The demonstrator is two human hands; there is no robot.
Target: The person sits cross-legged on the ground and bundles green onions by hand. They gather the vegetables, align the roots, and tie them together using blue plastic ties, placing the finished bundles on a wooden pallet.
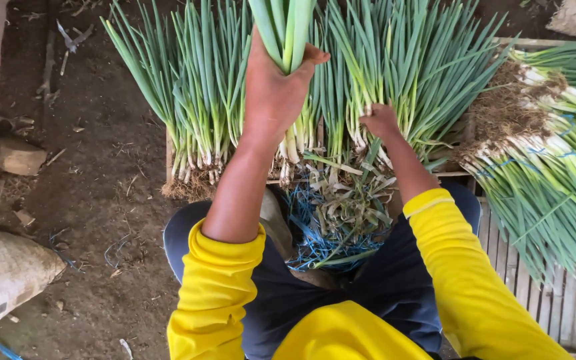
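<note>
Yellow sleeves (216,287) are pushed up on both forearms. To the left of the hands lie bare dirt (95,193) and a stone (16,157). The left hand (275,93) is raised, arm stretched forward, its fingers and thumb wrapped tight around a bunch of green onions (287,27) that stands upright above the fist. Just right of it and lower, the right hand (381,121) reaches down into a row of green onions (368,67) standing on their roots; its fingers are buried among the white stalks, so I cannot tell its grip. Below both hands, between the knees, sits a pile of trimmings and blue string (335,220). Further right of the right hand, tied bundles (548,167) lie on a wooden pallet (561,307).
</note>
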